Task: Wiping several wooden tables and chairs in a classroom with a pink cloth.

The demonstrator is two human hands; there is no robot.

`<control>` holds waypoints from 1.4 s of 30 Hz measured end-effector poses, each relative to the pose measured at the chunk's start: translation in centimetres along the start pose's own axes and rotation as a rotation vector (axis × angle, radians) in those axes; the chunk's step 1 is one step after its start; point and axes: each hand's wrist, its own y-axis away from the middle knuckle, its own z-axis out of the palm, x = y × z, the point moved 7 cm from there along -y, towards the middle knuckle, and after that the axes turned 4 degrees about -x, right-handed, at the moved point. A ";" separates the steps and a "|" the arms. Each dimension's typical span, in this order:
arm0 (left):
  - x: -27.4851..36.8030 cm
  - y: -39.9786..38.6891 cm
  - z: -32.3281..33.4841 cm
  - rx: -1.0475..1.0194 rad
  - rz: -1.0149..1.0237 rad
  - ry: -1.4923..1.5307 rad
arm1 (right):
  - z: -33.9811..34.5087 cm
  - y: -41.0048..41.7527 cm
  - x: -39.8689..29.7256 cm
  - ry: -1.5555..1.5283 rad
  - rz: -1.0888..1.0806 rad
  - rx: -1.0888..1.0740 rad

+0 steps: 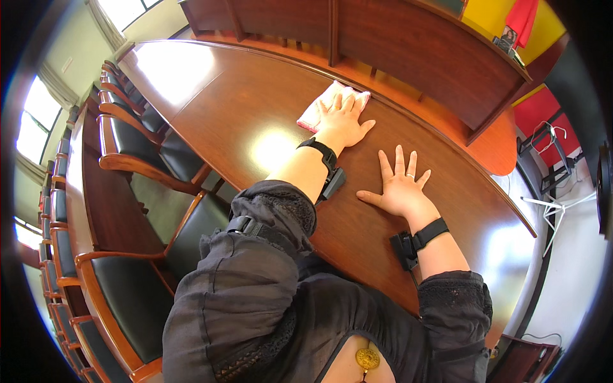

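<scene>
My left hand (341, 122) reaches far across the polished wooden table (258, 148). It holds a white and pink cloth (313, 112) down against the surface, fingers over the cloth and thumb out to the side. Part of the cloth is hidden under the fingers. My right hand (402, 191) rests palm down on the bare wood nearer to me, its fingers spread and nothing in it. Each wrist wears a black strap with a small device, the left device (333, 185) and the right device (404, 249) both close to the tabletop.
Wooden armchairs with black padding (134, 297) line the table's left side, with more rows behind. A raised wooden desk front (407, 52) runs along the far edge. At the right stand a white metal stand (560, 208) and a dark wooden cabinet (522, 359).
</scene>
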 end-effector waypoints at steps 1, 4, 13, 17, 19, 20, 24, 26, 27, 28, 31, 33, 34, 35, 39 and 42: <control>0.3 0.0 0.0 0.012 -0.002 -0.006 | 0.0 0.0 0.2 -0.006 0.002 -0.001; -0.1 1.5 0.4 -0.009 0.057 -0.047 | 0.1 0.0 0.0 -0.010 -0.005 -0.016; -1.4 0.1 -0.1 -0.026 0.131 0.053 | -0.1 0.0 -0.1 -0.002 0.000 -0.011; -1.8 -1.7 -0.1 -0.003 0.071 0.014 | 0.0 -0.1 -0.2 0.006 -0.006 0.010; -2.2 -2.3 -0.1 -0.030 0.058 0.010 | -0.1 0.1 0.0 0.008 -0.001 -0.004; -2.4 -2.6 -0.1 -0.048 0.066 0.025 | 0.0 0.0 0.0 0.005 -0.005 -0.005; -4.5 -3.5 -0.4 -0.062 0.035 0.046 | -0.1 -0.1 0.3 -0.014 -0.003 -0.001; -7.1 -3.7 -1.2 -0.021 -0.013 0.013 | -0.1 0.0 0.2 -0.020 -0.007 0.002; -9.0 -3.5 -1.4 0.015 -0.066 -0.039 | -0.1 0.1 0.1 -0.024 -0.013 -0.011; -10.3 -3.3 -1.7 -0.010 -0.126 -0.030 | -0.1 0.2 0.3 -0.030 -0.012 -0.025; -13.9 -2.4 -1.9 -0.119 -0.294 -0.031 | 0.0 0.3 0.4 -0.046 -0.015 -0.029; -13.8 -1.9 -1.7 -0.099 -0.315 -0.030 | 0.0 0.3 0.3 -0.058 -0.021 -0.027; -13.7 -1.5 -1.6 -0.084 -0.340 -0.024 | 0.0 0.2 0.2 -0.060 -0.020 -0.030; -13.6 -1.2 -1.6 -0.084 -0.341 -0.029 | 0.1 0.2 0.1 -0.063 -0.020 -0.033; -11.6 1.5 -1.6 -0.008 -0.119 -0.039 | 0.0 0.3 0.0 -0.060 -0.031 -0.047; -10.2 4.6 -1.3 -0.022 0.009 -0.062 | -0.4 0.3 0.0 -0.042 -0.029 -0.009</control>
